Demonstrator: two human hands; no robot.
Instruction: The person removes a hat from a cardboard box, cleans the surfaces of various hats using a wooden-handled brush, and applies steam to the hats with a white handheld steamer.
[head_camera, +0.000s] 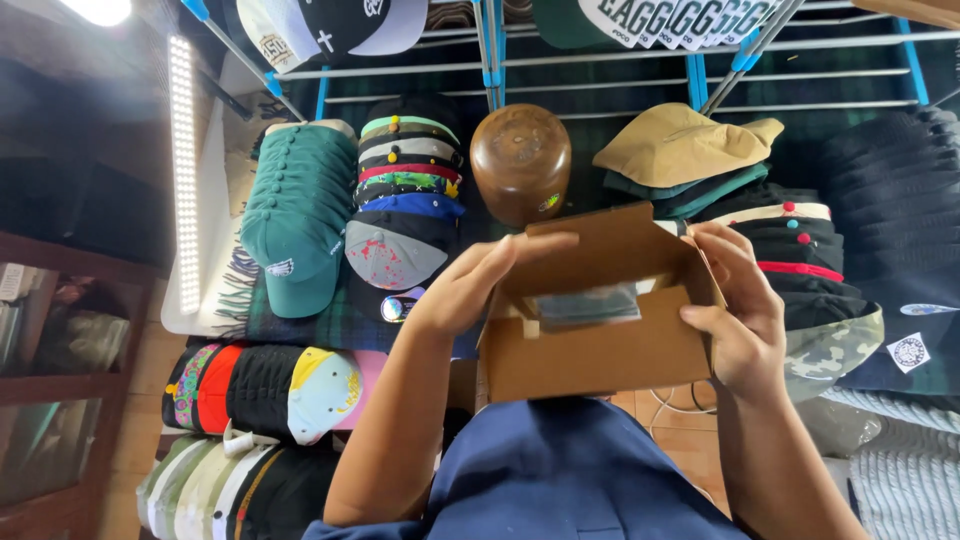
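Brown cardboard box (600, 340) held up at chest height, above a dark blue garment (560, 470), flaps open, opening toward the camera. Grasped on both sides: left hand (470, 285) against the box's left end, fingers stretched over the rear flap's upper edge; right hand (740, 310) wrapped round the box's right end, thumb on the front wall, fingers curled over the top. Neither hand clenched into a fist, both gripping cardboard. Inside the box, something dark and flat with a glossy, plastic-looking surface (588, 303); exact kind cannot be told.

Just behind the box, a rounded brown wooden block (520, 160) standing on the plaid-covered worktop (300, 325). Left of the box, beyond the left hand, a nested row of mixed caps (405, 200), grey brim with red spatter at the front. Further left of that, a row of green caps (295, 225). Below-left of the box, more stacked caps (265, 385), pale blue one with yellow marking foremost. Behind-right of the box, a tan bucket hat (680, 145) on top of a pile. Right of the box, past the right hand, dark caps with coloured top buttons (800, 245), a camouflage brim (835, 350) at the pile's front. Far left of the box, a white LED light strip (183, 170) lit. Above everything, a metal rack with blue joints (600, 60) with caps hanging.
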